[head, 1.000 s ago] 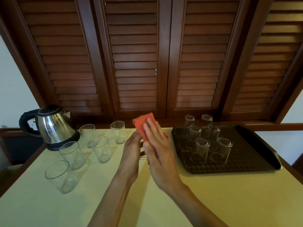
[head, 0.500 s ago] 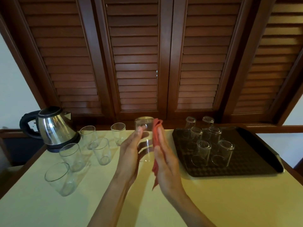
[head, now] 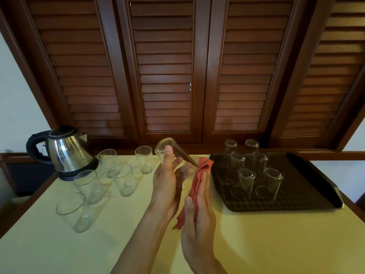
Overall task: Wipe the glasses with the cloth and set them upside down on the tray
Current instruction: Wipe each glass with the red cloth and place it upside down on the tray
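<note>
1. L hand (head: 167, 182) curls round a glass (head: 173, 155), thumb up along the near wall, fingers wrapped behind. The glass is tilted, base end up and away, rim end down toward the R palm.
2. R hand (head: 199, 202) is nearly flat, fingers straight, thumb pinning a red cloth (head: 199, 175) against the palm. The cloth sits just right of the grip, touching the rim end of the glass.
3. My read: mid-wipe on the outer wall. To do it well, I'd turn the glass w/ the L fingers while the R palm keeps the cloth pressed on, so the whole wall gets covered.
4. Thumb sits on bare glass, so I'd wipe that spot last or it'll smear.
5. Can't tell if the inside is done; cloth isn't in the mouth now.
6. Tray (head: 316, 184), right of the grip, holds upside-down glasses (head: 254, 171). Upright glasses (head: 110, 175) wait left of the grip, near the kettle (head: 67, 151).
7. Risk: slick wall, one-hand hold. Keep it low over the table (head: 276, 244).
</note>
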`<state>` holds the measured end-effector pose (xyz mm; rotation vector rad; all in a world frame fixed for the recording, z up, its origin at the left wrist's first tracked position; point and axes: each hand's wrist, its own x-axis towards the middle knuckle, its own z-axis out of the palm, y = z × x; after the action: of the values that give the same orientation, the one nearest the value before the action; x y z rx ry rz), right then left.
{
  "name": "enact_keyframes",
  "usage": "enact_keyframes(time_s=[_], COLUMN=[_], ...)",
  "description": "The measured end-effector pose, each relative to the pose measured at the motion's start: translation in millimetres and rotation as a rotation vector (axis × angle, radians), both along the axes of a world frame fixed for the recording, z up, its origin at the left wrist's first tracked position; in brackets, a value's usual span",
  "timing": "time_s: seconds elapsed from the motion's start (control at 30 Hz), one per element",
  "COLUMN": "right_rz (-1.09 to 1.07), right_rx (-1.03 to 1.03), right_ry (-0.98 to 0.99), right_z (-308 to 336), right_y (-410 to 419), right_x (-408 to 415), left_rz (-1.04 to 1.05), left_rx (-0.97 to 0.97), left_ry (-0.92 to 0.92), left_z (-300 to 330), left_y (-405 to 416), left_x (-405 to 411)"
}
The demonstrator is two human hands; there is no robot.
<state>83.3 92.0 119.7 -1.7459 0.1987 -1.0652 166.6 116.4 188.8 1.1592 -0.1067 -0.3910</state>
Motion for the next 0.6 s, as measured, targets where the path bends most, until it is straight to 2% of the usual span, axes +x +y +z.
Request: enact_keyframes(time_s=[0.13,0.23,0.37,0.43,0.6], right_rz=[0.104,0.178,0.107,0.05,0.043], right_rx=[-0.112,-0.237,-0.676,-0.816,-0.717], right_ry=[-0.004,0.07,0.281,0.357,0.378], right_z=[-9.6,-16.2,-3.4,6.6,24.0], right_y=[-2.1,-11.7,-38.6,-43.3,-43.2], right_x=[-1.5,-0.3,2.0,8.0,25.9], left_rz=[-0.083,-0.135,-0.182,-0.196,-0.276], left_rx=[-0.07,0.005,-0.04,-0.044,-0.026], left_ry=[0.099,0.04,0.009,-0.004,-0.051], left_z=[1.3,5.0,7.7,7.9,5.0], left_y=[6.8,11.4,22.0,23.0,20.8], left_x=[0.2,-0.3,3.6,2.0,-5.2])
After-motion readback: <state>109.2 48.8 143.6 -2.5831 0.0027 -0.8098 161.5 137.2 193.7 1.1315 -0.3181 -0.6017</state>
